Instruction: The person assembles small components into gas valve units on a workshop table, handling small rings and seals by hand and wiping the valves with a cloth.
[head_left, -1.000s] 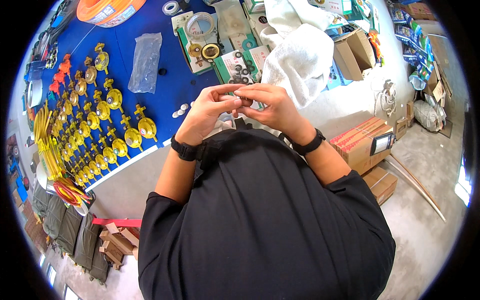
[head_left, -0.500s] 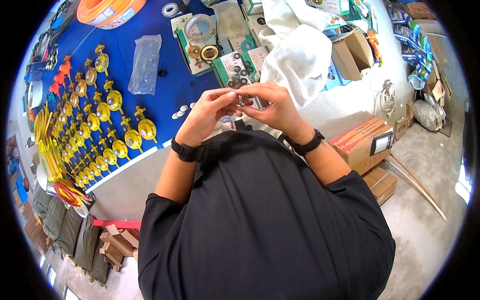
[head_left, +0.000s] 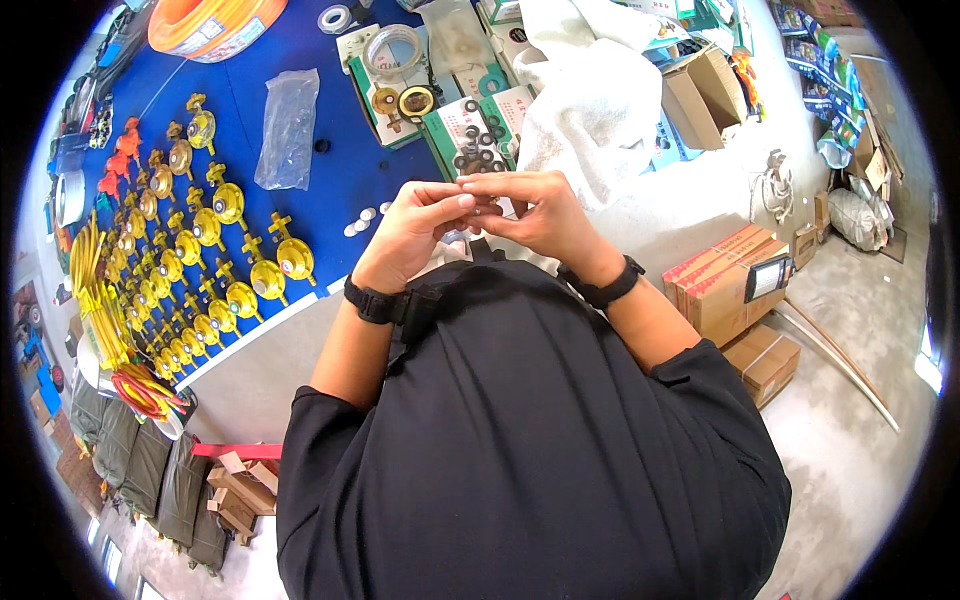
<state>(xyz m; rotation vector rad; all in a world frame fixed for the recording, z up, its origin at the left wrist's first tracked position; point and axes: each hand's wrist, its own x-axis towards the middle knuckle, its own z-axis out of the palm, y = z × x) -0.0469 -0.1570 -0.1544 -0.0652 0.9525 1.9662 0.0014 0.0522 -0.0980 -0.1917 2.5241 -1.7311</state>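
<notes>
My left hand (head_left: pixel 420 220) and my right hand (head_left: pixel 537 212) meet at the fingertips, just over the table's near edge. Both are closed in a pinch around a small piece that the fingers almost wholly hide; its kind does not show. Right beyond them, several small black rings (head_left: pixel 486 138) lie on a green and white box (head_left: pixel 445 128). A yellow gas regulator (head_left: pixel 385 101) and a round part with a black rim (head_left: pixel 416 101) sit on another box to the left. Small white discs (head_left: pixel 359 223) lie beside my left hand.
Rows of yellow gas regulators (head_left: pixel 228 202) cover the blue table's left side. A clear plastic bag (head_left: pixel 287 130), an orange hose coil (head_left: pixel 215 25) and a tape roll (head_left: pixel 394 50) lie farther back. A white cloth (head_left: pixel 590 110) and an open carton (head_left: pixel 705 97) are at right.
My right thumb and fingers have closed together and moved slightly left against my left fingertips. The small silvery piece that showed between them is now mostly hidden.
</notes>
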